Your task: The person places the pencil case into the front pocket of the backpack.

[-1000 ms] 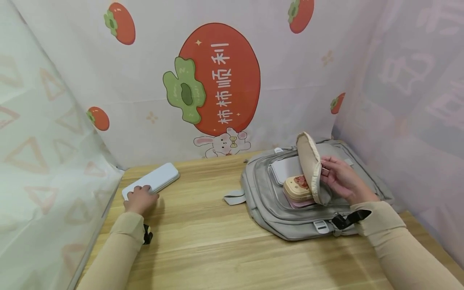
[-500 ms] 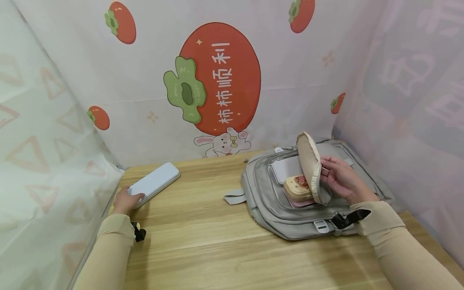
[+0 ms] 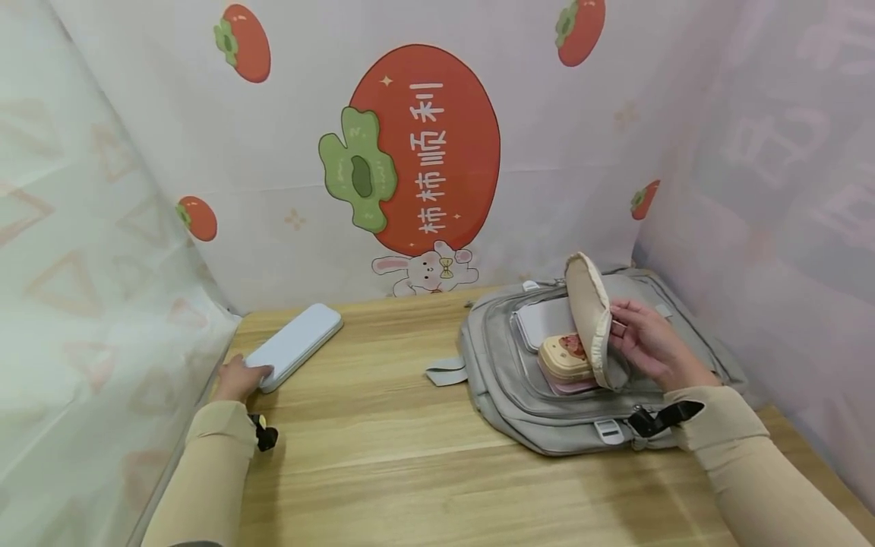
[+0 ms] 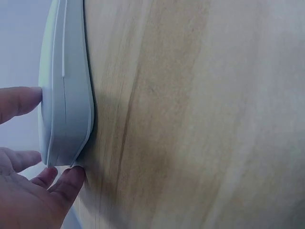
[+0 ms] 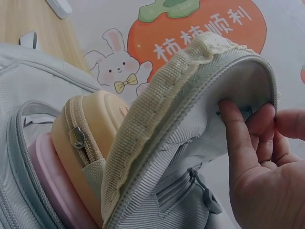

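Note:
A pale blue pencil case (image 3: 294, 346) lies at the table's left. My left hand (image 3: 238, 378) is at its near end; in the left wrist view, one digit of that hand (image 4: 24, 191) touches the lid and other fingertips meet the end near the tabletop. A grey backpack (image 3: 506, 414) lies flat at the right with its front pocket unzipped. My right hand (image 3: 652, 342) pinches the edge of the raised pocket flap (image 3: 589, 311). Inside the pocket are a white flat item (image 3: 543, 319), a cream zipped case (image 3: 563, 357) and a pink item (image 5: 52, 176), partly hidden.
The wooden table (image 3: 383, 471) carries both the pencil case and the backpack. A grey strap loop (image 3: 446, 372) sticks out from the backpack's left side. Printed cloth walls (image 3: 273, 152) enclose the table at the back and both sides.
My left hand has moved left and slightly nearer, from over the pencil case to its near end. The pencil case and backpack stay in place; my right hand keeps holding the flap.

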A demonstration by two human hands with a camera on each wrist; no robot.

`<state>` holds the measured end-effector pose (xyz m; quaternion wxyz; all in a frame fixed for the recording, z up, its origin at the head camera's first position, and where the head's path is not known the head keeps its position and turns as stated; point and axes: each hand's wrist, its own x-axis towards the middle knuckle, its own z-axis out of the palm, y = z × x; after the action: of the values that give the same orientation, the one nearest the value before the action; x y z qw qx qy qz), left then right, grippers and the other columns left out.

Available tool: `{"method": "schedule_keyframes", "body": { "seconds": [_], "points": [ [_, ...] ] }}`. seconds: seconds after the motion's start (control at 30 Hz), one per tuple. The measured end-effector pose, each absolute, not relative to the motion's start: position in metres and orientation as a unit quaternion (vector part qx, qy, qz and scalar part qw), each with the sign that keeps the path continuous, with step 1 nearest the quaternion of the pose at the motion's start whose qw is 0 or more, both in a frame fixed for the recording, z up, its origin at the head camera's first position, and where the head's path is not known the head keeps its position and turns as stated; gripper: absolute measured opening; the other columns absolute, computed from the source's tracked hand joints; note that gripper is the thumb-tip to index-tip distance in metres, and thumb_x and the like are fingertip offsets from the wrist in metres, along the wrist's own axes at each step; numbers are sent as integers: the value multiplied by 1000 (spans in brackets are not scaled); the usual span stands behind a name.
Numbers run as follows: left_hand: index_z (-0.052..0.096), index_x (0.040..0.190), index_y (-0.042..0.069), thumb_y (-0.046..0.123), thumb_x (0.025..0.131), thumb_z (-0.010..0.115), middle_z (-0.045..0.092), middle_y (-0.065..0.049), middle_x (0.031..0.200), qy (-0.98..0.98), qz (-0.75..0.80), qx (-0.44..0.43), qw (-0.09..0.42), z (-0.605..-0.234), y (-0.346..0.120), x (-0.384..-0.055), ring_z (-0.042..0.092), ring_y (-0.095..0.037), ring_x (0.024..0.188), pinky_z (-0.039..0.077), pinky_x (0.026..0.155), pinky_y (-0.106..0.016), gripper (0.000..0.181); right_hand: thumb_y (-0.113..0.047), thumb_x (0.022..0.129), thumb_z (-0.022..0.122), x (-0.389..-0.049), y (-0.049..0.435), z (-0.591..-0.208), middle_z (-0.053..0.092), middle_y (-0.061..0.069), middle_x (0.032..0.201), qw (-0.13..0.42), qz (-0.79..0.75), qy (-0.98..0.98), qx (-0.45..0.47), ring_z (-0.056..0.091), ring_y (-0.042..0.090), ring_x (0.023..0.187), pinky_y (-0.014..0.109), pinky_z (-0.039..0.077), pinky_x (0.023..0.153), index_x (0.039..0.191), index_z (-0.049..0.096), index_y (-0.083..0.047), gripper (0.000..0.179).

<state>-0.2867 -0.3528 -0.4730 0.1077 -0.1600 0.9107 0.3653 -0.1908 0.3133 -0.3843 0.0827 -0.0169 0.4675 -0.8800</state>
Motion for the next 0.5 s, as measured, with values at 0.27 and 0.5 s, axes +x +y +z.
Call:
{"method": "schedule_keyframes", "body": {
  "seconds": [0.27,0.5],
  "points": [
    [14,147,-26,25,98,60,17,-53,143,909,368,-150,123,-474,-337,-297,23,-61,135,26,115,-64,84,2,110,40,-181,325,-392,72,10,104,73,-895,439,-24,70,19,94,31,58,82,102,67,-1,28],
    [10,144,-17,12,97,65,21,-48,145,873,453,-156,89,-479,-316,-307,27,-57,138,29,115,-60,78,2,110,38,-175,335,-393,71,10,105,65,-897,437,-32,69,20,95,31,58,82,103,66,-1,29]
  ]
}}
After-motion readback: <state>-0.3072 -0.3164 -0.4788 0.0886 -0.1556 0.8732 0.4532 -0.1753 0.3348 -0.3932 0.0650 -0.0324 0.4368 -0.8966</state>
